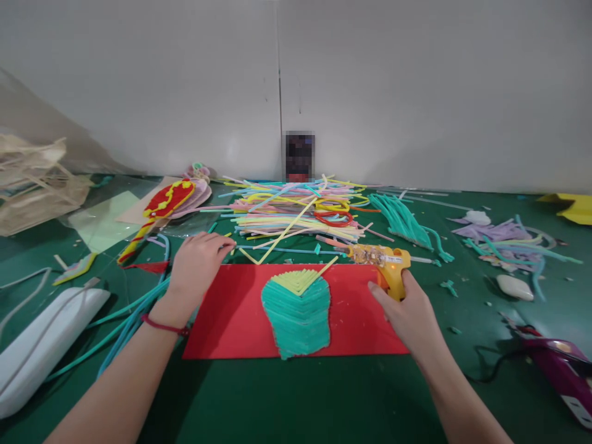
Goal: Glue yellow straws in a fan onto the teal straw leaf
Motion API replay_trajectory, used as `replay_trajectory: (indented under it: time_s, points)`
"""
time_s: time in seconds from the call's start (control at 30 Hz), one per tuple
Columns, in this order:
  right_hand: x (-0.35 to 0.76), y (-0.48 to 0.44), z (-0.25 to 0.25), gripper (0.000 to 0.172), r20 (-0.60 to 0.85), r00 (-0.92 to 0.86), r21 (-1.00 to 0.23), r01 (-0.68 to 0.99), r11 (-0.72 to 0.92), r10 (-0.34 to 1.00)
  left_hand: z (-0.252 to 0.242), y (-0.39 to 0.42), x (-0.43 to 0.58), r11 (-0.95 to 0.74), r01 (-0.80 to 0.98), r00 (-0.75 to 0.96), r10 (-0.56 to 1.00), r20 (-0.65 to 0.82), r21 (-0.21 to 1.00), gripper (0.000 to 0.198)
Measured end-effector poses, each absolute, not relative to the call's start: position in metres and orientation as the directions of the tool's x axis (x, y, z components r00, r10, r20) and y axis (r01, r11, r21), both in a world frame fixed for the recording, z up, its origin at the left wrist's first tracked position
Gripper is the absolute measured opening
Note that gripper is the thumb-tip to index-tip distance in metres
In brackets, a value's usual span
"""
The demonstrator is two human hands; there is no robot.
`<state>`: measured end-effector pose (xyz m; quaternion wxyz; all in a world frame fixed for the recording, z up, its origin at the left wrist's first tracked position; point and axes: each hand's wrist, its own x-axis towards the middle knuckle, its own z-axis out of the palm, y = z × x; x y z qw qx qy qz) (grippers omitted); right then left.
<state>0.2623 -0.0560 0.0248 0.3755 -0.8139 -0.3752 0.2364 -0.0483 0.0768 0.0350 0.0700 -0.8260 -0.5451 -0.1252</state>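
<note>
In my right hand (409, 311) is a yellow hot glue gun (393, 271), its nozzle pointing left above the far edge of a red sheet (222, 320). My left hand (198, 262) is pinched closed beyond the sheet's far left corner; what the fingertips hold is hidden. Close to them are the end of a bent yellow pipe cleaner (277, 243) and a blue pipe cleaner (287, 250). On the sheet lies a teal shape (300, 327) built from pipe cleaner rows, topped by pale yellow V-shaped rows (298, 280). One yellow strip sticks out up and right.
Behind the sheet lies a pile of coloured pipe cleaners (296, 225), with a teal bundle (402, 222) beside it. At left are a white power strip (55, 345) and a red-yellow piece (169, 200). At right are scraps (504, 237) and a purple corded tool (555, 364).
</note>
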Motion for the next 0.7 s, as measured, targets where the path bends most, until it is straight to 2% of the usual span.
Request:
replay_trajectory:
  time_s: [0.13, 0.23, 0.43, 0.7]
  points:
    - [0.266, -0.055, 0.023, 0.039, -0.14, 0.578, -0.774, 0.442, -0.453, 0.804, 0.031, 0.079, -0.057, -0.343, 0.939, 0.34, 0.931, 0.13, -0.005, 0.025]
    - [0.267, -0.054, 0.022, 0.039, -0.132, 0.571, -0.778, 0.447, -0.442, 0.81, 0.033, 0.076, -0.059, -0.355, 0.935, 0.355, 0.931, 0.085, -0.017, 0.026]
    - [0.266, -0.055, 0.022, 0.041, -0.143, 0.57, -0.775, 0.444, -0.45, 0.809, 0.039, 0.072, -0.063, -0.34, 0.94, 0.341, 0.931, 0.13, -0.035, 0.032]
    - [0.258, -0.056, 0.024, 0.04, -0.081, 0.613, -0.791, 0.44, -0.424, 0.786, 0.041, 0.068, -0.061, -0.303, 0.953, 0.299, 0.941, 0.158, -0.001, 0.028]
